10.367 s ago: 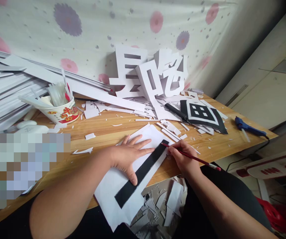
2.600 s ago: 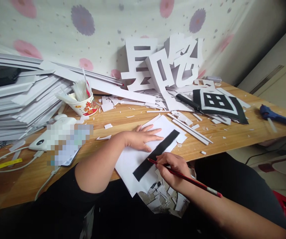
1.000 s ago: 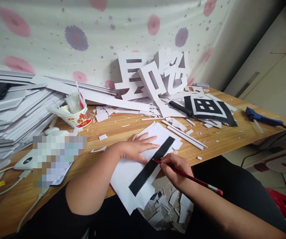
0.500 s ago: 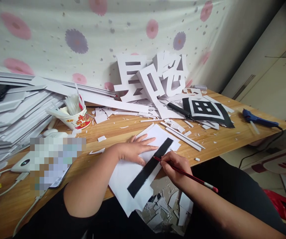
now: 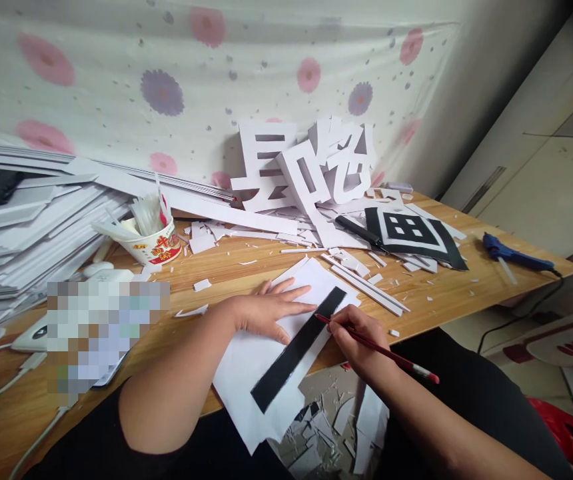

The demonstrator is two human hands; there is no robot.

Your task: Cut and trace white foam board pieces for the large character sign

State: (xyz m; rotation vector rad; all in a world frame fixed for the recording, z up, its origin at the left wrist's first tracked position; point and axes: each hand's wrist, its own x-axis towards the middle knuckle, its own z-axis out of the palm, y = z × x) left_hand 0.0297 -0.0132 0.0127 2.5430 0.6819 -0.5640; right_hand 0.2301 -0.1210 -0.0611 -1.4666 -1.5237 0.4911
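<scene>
My left hand (image 5: 279, 312) lies flat with fingers spread on a white sheet (image 5: 241, 360), beside a black strip (image 5: 294, 353). The strip runs slantwise across the sheet. In my right hand (image 5: 359, 333) is a dark red pencil (image 5: 391, 353), pinched near its point. Its tip rests at the upper part of the strip, close to my left fingertips, and its red eraser end points back over my right forearm. Part of the sheet overhangs the front edge of the table.
White cut-out characters (image 5: 266, 157) lean at the back among scraps. A paper cup of clear sticks (image 5: 151, 243) and stacked white boards (image 5: 31, 247) stand left, near a white power bank (image 5: 29, 333). Rightward are a black stencil-like piece (image 5: 449, 250) and a blue glue gun (image 5: 516, 253).
The pencil tip has shifted slightly along the black strip toward its far end. My left hand stays spread on the sheet. The whole view has tilted a little.
</scene>
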